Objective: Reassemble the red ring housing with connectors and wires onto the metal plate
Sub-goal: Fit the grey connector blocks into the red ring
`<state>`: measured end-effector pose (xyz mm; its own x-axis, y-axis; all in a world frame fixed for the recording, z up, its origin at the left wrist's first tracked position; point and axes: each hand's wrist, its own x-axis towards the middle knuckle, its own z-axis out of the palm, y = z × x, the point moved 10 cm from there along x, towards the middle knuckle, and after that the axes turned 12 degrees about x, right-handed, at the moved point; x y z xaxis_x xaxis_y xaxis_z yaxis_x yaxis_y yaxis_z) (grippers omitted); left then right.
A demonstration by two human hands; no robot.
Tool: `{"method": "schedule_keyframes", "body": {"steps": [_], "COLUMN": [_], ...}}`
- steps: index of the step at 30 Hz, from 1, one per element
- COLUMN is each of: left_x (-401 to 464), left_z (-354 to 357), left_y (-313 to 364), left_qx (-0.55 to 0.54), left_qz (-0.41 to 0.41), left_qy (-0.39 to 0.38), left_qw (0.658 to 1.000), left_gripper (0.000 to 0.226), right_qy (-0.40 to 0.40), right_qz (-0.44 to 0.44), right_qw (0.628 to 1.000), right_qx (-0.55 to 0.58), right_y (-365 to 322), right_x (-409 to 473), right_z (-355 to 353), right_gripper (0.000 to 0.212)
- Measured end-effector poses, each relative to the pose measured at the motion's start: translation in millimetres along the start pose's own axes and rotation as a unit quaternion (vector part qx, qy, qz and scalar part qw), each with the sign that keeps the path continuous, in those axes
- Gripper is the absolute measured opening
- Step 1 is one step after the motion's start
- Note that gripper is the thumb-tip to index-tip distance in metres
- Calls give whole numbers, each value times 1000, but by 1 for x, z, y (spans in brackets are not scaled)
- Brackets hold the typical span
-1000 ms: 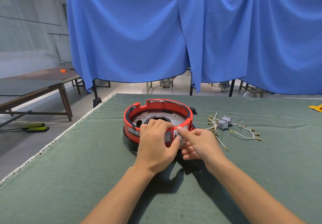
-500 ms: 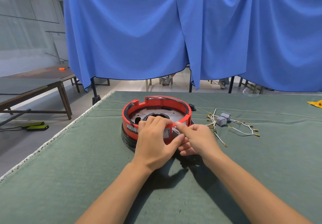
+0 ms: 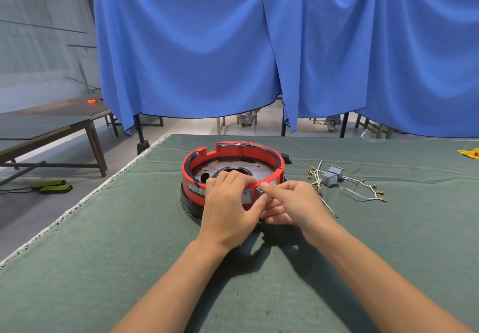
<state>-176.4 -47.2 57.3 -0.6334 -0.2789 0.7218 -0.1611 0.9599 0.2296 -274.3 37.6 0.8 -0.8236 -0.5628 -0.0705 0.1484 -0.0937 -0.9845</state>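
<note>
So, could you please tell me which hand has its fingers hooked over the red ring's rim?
The left hand: its fingers curl over the red ring housing; the right hand pinches outside.

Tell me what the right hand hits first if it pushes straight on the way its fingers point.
Probably the red ring housing: the right hand pinches a grey part at its near wall, fingers aimed there.

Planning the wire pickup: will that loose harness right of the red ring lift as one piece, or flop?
Likely floppy: the wires lie in loose curves across the cloth. Probably light, since they are thin. The grey connectors may dangle, and the splayed terminals could snag.
</note>
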Motion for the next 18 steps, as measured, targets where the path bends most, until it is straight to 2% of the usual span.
{"method": "schedule_keyframes", "body": {"steps": [3, 7, 9, 11, 13, 14, 18], "left_x": [1, 3, 3, 4, 4, 4, 6], "left_z": [1, 2, 2, 2, 1, 1, 0], "left_y": [-1, -2, -3, -4, -5, -5, -4], "left_qx": [7, 11, 7, -4, -10, -12, -34], "left_qz": [-5, -12, -10, -10, -10, -10, -9], "left_qy": [0, 1, -2, -3, -1, -1, -1], "left_qw": [1000, 1000, 1000, 1000, 1000, 1000, 999], "left_gripper": [28, 27, 27, 26, 25, 25, 24], "right_qy": [-1, -24, -8, 28, 12, -15, -107], "right_qz": [-12, 14, -34, -144, -240, -260, -241], "right_qw": [1000, 999, 993, 965, 925, 916, 895], "right_qx": [-6, -39, -111, -219, -295, -306, -360], "right_y": [-2, -4, -15, -40, -57, -59, -40], "right_x": [-1, 1, 3, 2, -4, -5, 0], "right_z": [1, -3, -11, -20, -16, -11, 6], "right_gripper": [28, 25, 15, 10, 29, 37, 44]}}
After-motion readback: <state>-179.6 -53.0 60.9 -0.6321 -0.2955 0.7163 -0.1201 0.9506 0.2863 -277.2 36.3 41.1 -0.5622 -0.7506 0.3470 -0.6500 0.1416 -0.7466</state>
